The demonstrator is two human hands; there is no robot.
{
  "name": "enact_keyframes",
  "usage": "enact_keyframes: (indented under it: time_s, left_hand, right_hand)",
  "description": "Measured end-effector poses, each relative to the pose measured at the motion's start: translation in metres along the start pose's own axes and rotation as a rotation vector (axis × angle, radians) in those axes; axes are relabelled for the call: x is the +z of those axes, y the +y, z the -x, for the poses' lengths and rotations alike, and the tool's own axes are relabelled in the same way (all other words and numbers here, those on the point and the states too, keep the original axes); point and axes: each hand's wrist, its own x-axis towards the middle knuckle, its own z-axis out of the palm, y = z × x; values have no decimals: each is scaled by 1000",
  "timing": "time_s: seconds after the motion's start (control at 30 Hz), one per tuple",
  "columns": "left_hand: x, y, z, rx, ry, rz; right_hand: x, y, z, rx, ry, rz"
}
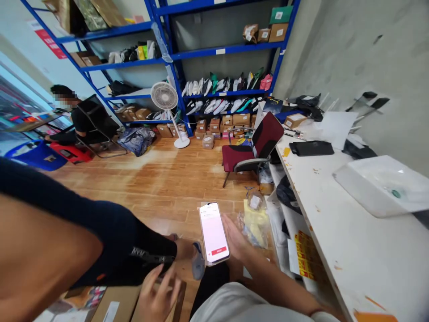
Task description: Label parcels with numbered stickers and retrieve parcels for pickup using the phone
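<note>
A lit smartphone (pixel 214 232) rests upright in my right hand (pixel 234 237), which grips it from the right side. Its screen is mostly pale, with a red button along the bottom; the text is too small to read. Lower and to the left, my left hand (pixel 160 293) holds nothing, and its fingers are bent but apart. It hovers near a cardboard box (pixel 115 304) with a white label. The leg of another person in black shorts (pixel 130 246) is just beyond that hand.
A white worktable (pixel 348 228) runs along my right, bearing a plastic bin (pixel 389 183). A red office chair (pixel 250 147) stands ahead, with a white fan (pixel 164 96) and blue shelving (pixel 228 51) farther back. Another person (pixel 83 116) sits at far left. Plastic bags (pixel 256 221) lie beside the table.
</note>
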Motion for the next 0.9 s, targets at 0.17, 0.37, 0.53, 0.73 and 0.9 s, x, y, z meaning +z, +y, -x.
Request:
enact_keyframes:
  time_s: [0.17,0.37,0.53,0.73,0.9]
  left_hand:
    - [186,-66,-137,-319,-107,414]
    - [327,-144,-312,-996,-336,1246]
    - [361,-214,-388,-1049,-500,1364]
    - [382,-288,-449,-1120,-471,1299]
    - [410,-365,-516,-1206,-288,1171]
  right_hand:
    - [5,-54,-130,-267,459,206]
    - [34,-128,-282,-340,552,292]
    - [60,-182,-379,-357,530,380]
    - [100,-231,-494,-191,331,185]
    - [134,-271,-611,-73,107,261]
